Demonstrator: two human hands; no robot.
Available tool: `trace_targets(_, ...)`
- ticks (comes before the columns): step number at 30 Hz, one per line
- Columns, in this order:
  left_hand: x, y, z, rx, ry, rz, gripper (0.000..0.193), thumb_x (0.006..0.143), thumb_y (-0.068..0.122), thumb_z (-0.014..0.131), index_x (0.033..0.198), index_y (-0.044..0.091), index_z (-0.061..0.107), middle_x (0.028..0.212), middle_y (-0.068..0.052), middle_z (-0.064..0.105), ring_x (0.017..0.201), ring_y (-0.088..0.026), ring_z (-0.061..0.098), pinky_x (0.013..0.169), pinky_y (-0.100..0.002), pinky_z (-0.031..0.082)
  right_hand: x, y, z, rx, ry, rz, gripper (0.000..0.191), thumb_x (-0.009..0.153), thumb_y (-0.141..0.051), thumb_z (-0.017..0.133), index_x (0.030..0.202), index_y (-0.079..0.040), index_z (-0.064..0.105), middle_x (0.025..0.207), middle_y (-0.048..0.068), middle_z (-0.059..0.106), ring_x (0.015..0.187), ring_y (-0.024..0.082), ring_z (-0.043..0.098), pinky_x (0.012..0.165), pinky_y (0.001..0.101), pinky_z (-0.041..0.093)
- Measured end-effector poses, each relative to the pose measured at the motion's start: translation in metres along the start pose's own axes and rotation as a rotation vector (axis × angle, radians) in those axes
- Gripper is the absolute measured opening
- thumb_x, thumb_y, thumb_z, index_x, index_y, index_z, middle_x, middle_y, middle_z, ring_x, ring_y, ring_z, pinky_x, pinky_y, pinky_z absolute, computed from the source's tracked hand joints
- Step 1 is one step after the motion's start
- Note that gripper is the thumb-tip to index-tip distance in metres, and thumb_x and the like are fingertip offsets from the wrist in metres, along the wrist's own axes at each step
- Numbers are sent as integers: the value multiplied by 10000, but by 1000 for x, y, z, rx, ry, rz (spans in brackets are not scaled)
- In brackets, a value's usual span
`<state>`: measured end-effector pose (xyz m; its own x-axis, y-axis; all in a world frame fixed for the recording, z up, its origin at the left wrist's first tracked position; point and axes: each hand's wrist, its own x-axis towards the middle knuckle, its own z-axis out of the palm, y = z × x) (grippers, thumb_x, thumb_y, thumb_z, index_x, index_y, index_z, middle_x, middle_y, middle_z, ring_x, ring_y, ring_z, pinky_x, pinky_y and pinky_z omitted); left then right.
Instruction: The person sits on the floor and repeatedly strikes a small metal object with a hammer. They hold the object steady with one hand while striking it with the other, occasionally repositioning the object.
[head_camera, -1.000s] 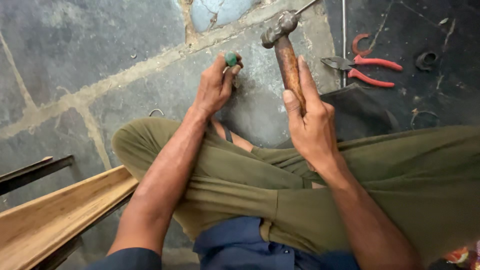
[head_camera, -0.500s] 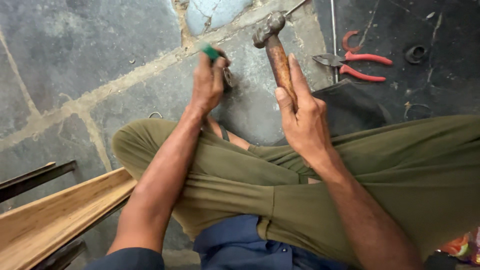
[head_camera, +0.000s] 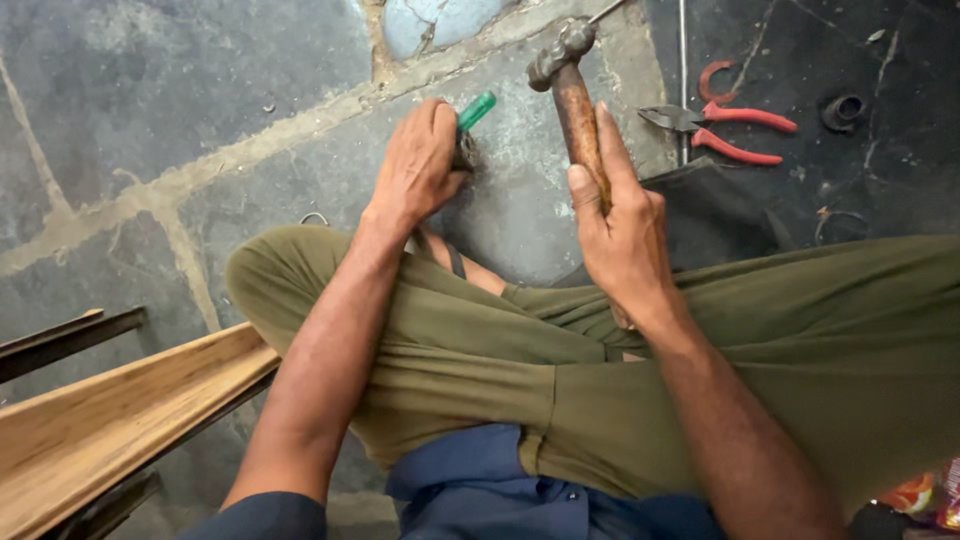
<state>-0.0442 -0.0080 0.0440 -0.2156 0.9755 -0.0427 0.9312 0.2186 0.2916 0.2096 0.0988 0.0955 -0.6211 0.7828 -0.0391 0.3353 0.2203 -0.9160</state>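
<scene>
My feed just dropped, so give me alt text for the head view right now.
Seated cross-legged on a stone floor, a person grips a wooden-handled hammer in the right hand, while the left hand holds a green-handled tool against the floor. Red-handled pliers lie beyond the hammer; a wooden channel lies at left.

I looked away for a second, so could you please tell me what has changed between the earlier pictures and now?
The left hand turned the green-handled tool so its green end points up and right. The right hand keeps its grip on the hammer, head raised over the stone floor. The red pliers lie where they were.
</scene>
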Motion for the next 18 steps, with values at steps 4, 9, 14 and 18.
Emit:
trace_targets(4,6,-6,-3,-99,-44,-60,578,720,135,863,1118,7,464,1073,-236,586,1032,-459,594,845,-508,495,0,2,1,9,4,-8,590,1117,-301,556,1622,-64,365,779,200,683,691,266,744,646,390,543)
trace_targets(9,10,0,-14,-410,-153,-66,640,735,215,899,1147,-13,467,1053,-243,705,989,-488,648,819,-510,515,0,6,2,30,31,-10,583,1115,-301,570,1617,-73,379,825,220,691,713,284,753,662,396,551)
trace_targets(14,10,7,-19,-459,-216,-144,603,784,208,865,1183,-22,475,1109,-227,723,1028,-425,699,856,-464,543,4,7,3,23,24,4,575,1124,-314,563,1618,-81,381,849,227,697,760,312,754,668,402,547)
trace_targets(18,8,8,-17,-513,-89,-43,516,859,145,815,1240,-12,504,1150,-213,723,1065,-393,718,902,-440,562,8,6,5,95,10,106,594,1087,-335,562,1604,-106,382,797,211,706,745,303,776,670,395,559)
